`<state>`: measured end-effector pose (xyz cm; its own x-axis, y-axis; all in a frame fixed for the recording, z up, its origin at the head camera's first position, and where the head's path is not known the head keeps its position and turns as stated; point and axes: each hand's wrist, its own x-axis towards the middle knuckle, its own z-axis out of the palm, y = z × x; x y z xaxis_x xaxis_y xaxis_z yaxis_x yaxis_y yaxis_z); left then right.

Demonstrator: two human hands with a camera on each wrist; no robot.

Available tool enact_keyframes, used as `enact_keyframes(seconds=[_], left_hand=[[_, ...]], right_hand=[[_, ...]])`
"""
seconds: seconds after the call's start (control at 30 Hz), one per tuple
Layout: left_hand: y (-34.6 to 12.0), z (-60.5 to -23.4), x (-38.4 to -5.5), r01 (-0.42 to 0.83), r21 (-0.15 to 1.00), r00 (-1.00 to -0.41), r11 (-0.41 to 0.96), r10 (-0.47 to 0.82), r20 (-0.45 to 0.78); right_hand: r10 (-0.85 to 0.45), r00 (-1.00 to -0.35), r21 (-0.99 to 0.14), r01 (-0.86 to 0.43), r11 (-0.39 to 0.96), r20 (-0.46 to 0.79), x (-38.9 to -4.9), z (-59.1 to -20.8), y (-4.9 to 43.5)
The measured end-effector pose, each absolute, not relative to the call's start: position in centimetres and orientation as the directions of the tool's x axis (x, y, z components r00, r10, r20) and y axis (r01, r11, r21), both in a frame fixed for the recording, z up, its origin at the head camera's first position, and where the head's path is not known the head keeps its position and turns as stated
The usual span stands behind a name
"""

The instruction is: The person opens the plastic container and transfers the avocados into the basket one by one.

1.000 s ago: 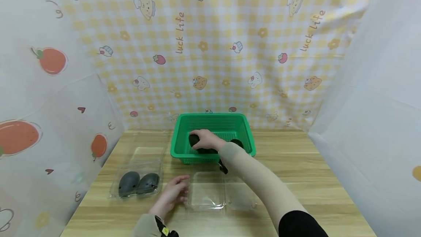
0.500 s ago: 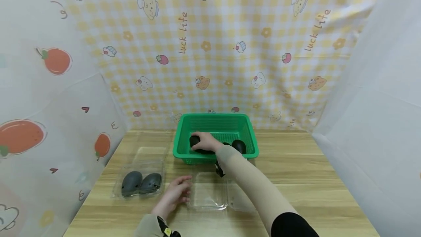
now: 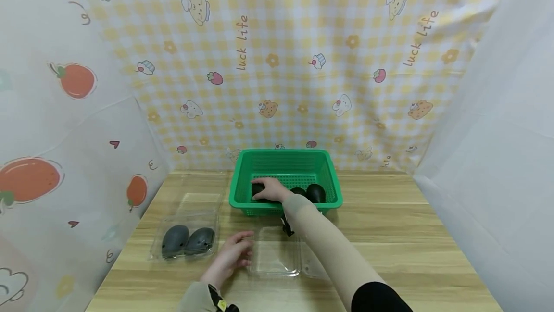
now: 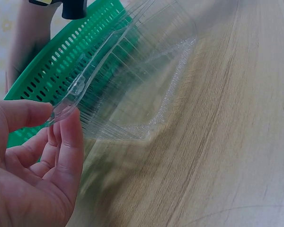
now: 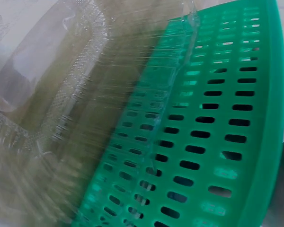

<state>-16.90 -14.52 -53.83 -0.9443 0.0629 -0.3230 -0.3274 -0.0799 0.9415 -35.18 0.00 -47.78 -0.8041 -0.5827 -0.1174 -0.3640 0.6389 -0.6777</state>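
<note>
In the head view my right hand (image 3: 269, 190) reaches into the green basket (image 3: 285, 205) and grips a dark, egg-shaped, avocado-like fruit (image 3: 257, 189) at its left side. Two similar dark fruits (image 3: 316, 193) lie to the right of the hand. My left hand (image 4: 42, 156) pinches the rim of a clear plastic clamshell box (image 4: 146, 94) between thumb and fingers. That box stands open in front of the basket, its lid folded out to the right, partly under the right forearm. The right wrist view shows the basket wall (image 5: 203, 118), which hides the right hand.
At the left stands a second clear clamshell box (image 3: 155, 249), its lid open toward the back, with two dark grey fruits (image 3: 175, 241) inside. The wooden table (image 3: 389, 235) runs up to a patterned cloth (image 3: 298, 62) behind, with white sheets on both sides.
The right hand has sunk slightly lower in the basket with the fruit, and more of the dark fruits beside its wrist shows. The left hand stays at the box rim. The head view has shifted slightly.
</note>
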Motion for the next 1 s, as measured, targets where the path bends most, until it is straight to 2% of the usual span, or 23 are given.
enact_keyframes(seconds=[0.53,1.0], left_hand=[[-14.6,-53.85,-16.9,-0.329,0.941,-0.944,-0.085,0.061,-0.325],[-14.53,-53.89,-16.92,-0.326,0.942,-0.945,-0.084,0.063,-0.322]], right_hand=[[-0.606,-0.782,-0.645,-0.389,0.658,-0.147,-34.66,-48.27,-0.56],[-0.596,-0.774,-0.632,-0.357,0.688,-0.212,-34.52,-48.4,-0.44]])
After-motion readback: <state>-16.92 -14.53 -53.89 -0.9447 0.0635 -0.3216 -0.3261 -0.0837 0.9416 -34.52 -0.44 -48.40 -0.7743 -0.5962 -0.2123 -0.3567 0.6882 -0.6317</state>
